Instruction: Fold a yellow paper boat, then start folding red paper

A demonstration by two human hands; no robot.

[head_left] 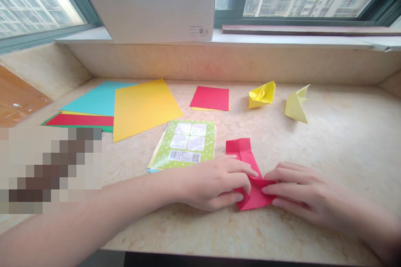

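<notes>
A partly folded sheet of red origami paper (254,197) lies on the counter in front of me, its creased upper strip pointing away and a flap lifted at its lower right. My left hand (216,181) rests over the paper's left side, fingers curled onto it and pressing it down. From the right, my right hand (300,192) pinches the raised flap between thumb and fingers. Just beyond my left hand is a green dotted origami paper packet (191,142) with a barcode label.
Large coloured sheets, with a yellow-orange one (144,110) on top, lie at the left. Small red squares (211,98) sit at the back middle. A yellow paper boat (262,95) and a pale yellow folded piece (296,106) stand back right. A white box (156,12) occupies the windowsill.
</notes>
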